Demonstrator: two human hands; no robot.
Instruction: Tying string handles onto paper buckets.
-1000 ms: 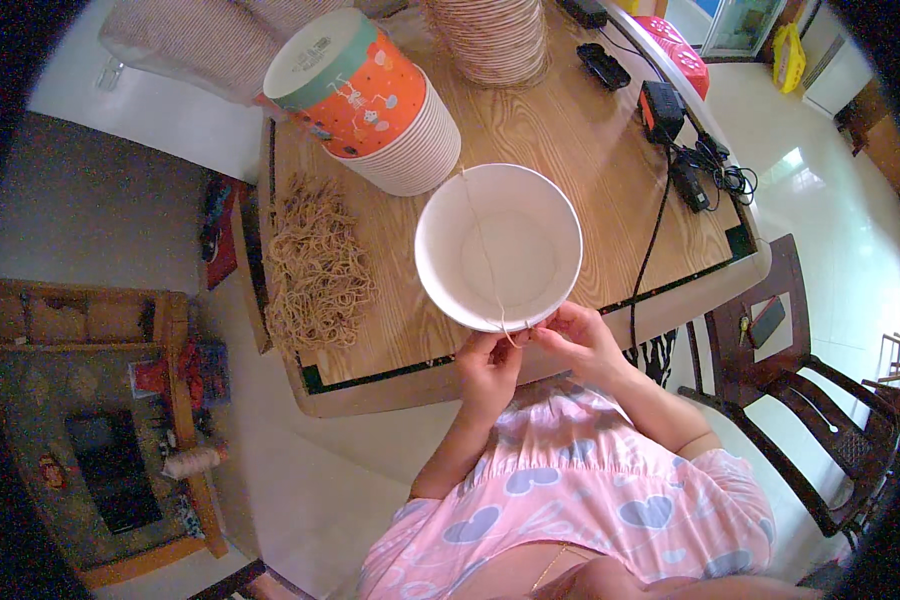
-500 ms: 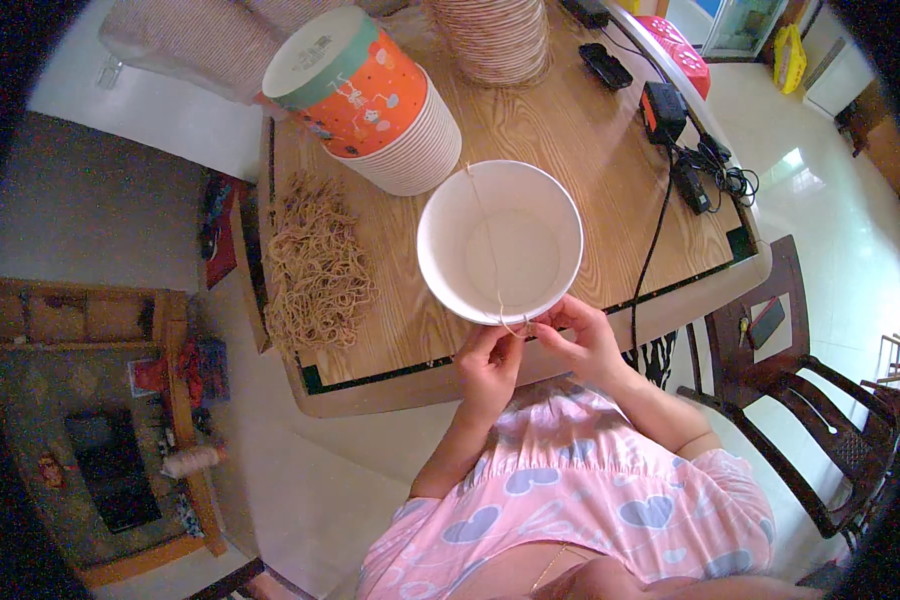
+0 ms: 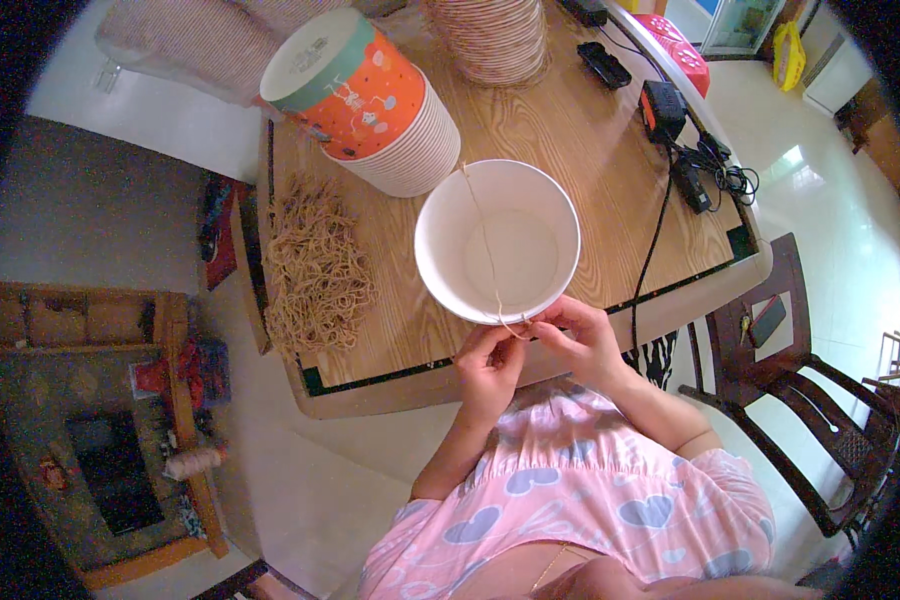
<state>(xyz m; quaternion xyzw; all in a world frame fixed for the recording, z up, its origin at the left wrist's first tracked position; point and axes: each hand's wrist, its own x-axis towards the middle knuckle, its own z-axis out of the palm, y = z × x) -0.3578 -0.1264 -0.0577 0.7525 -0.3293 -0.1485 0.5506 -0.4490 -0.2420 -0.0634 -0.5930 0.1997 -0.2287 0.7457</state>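
Observation:
A large white paper bucket (image 3: 515, 262) stands mouth up near the table's front edge. Across its opening runs a thin tan string (image 3: 487, 240), from the far rim to the near rim. At the near rim, the fingers of my left hand (image 3: 489, 365) are pinched on the string's end. Close beside it, my right hand (image 3: 576, 335) has thumb and forefinger closed on the same string, its other fingers against the bucket's outside. The exact knot or loop between the fingertips is too small to make out.
On the wooden table (image 3: 530, 120), a pile of tan strings (image 3: 320, 270) lies left, behind it a stack of upturned paper buckets (image 3: 370, 90). Another bucket stack (image 3: 490, 40) stands at the back. A black adapter (image 3: 662, 110) with cables lies right. A dark chair (image 3: 810, 390) stands beside the table.
The bucket has shifted very slightly left in the picture. Both hands keep their pinch at the near rim.

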